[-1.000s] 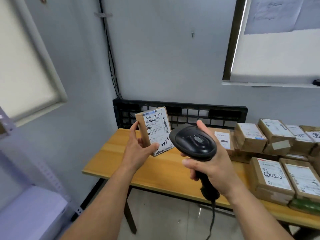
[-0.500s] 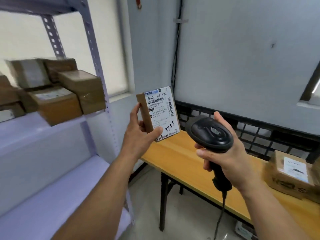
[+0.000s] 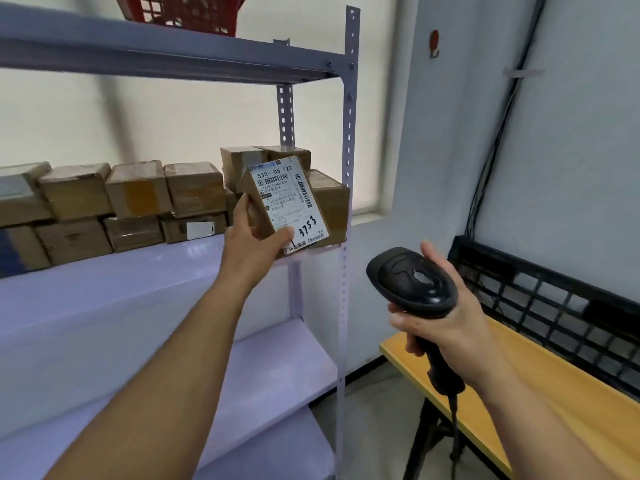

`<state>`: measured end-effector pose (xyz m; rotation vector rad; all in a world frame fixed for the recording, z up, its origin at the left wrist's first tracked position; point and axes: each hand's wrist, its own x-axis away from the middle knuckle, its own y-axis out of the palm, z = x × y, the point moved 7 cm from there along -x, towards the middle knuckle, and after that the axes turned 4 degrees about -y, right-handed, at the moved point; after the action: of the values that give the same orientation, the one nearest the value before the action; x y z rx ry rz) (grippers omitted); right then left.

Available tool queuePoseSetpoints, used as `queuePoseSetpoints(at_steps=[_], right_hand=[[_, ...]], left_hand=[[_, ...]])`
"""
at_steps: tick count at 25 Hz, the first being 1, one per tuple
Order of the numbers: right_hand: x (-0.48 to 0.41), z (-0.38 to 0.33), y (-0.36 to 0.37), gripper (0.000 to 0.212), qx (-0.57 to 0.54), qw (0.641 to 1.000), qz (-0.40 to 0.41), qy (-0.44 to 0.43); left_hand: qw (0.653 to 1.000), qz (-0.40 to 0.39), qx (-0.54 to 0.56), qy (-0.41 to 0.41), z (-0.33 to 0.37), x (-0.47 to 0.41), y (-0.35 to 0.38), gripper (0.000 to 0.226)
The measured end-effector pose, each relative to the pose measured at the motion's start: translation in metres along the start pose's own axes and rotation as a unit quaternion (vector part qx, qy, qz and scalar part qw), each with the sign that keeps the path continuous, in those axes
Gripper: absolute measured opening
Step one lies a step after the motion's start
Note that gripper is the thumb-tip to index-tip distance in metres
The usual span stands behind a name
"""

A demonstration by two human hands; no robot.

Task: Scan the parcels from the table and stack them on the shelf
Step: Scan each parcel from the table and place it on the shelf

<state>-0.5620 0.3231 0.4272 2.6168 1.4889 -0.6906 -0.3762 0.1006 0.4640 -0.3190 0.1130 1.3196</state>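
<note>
Judged step: placing, not scanning. Your left hand (image 3: 254, 233) holds the small brown cardboard parcel with the white shipping label (image 3: 287, 202) up at the right end of the grey metal shelf (image 3: 104, 275), centre of frame. The thumb presses on the label's lower edge and the fingers curl behind the left side. The parcel is in the air, overlapping the brown cardboard boxes stacked on the shelf (image 3: 194, 188); whether it touches them, can't tell.

Your right hand (image 3: 446, 317), lower right of centre, is wrapped around the grip of the black handheld barcode scanner (image 3: 412, 282), fingers curled on the handle. It sits over the corner of the yellow wooden table (image 3: 554, 382).

To do it well:
- Pick a level box top or the bare board in front of the row.
- Lay the parcel on a broad face, not on its narrow edge.
- Seat it fully inside the perforated grey upright post (image 3: 348, 168), with no overhang at the shelf edge.
- Release only once it sits flat; the stack at the right end looks uneven, so it may tip.
- Hold the scanner and its cord low, clear of the shelf.

Orientation: the label face points at you. The long axis is near upright, with the top leaning to the upper left and the bottom to the lower right. The print reads right way up, with the handwritten number at the bottom.
</note>
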Motion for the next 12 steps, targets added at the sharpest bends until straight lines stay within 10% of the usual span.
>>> queuePoseSetpoints(at_steps=[12], right_hand=[[-0.085, 0.009, 0.038, 0.095, 0.018, 1.000, -0.005, -0.001]], left_hand=[[0.989, 0.004, -0.135, -0.064, -0.005, -0.130, -0.002, 0.072]])
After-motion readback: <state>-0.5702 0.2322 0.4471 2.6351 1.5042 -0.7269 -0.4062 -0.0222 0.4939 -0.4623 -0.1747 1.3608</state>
